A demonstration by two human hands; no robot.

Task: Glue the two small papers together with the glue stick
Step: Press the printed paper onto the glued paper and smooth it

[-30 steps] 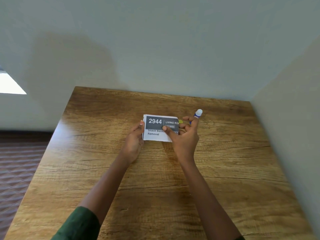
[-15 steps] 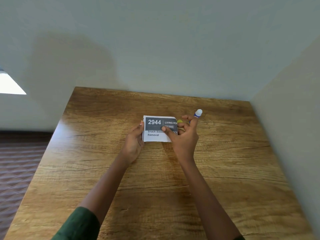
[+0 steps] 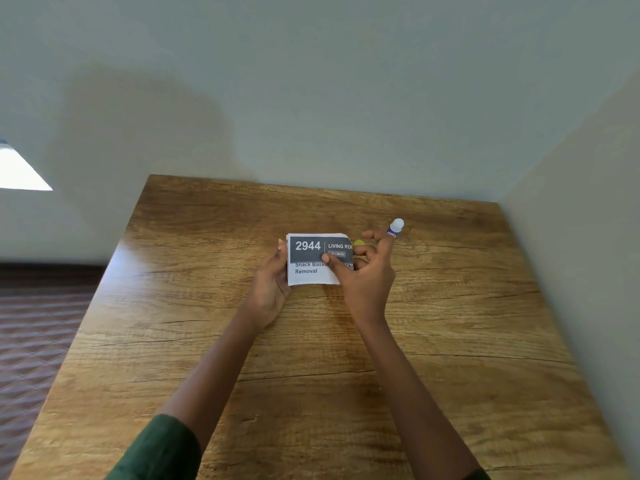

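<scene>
White printed paper, headed "2944" in a grey band, is held just above the wooden counter between both hands; it looks like two small sheets stacked face to back, since a second edge shows along the left side, though I cannot tell for sure whether they are already stuck. Left hand pinches the left edge, its grip closed on the paper; right hand presses its thumb on the printed face while the outer fingers clamp the glue stick, white cap pointing up and away; a small yellow-green spot peeks out beside the paper's right edge, too small to identify. My reading is that gluing is done or nearly so; what remains is pressing the sheets flat, then setting paper and stick down on the counter.
</scene>
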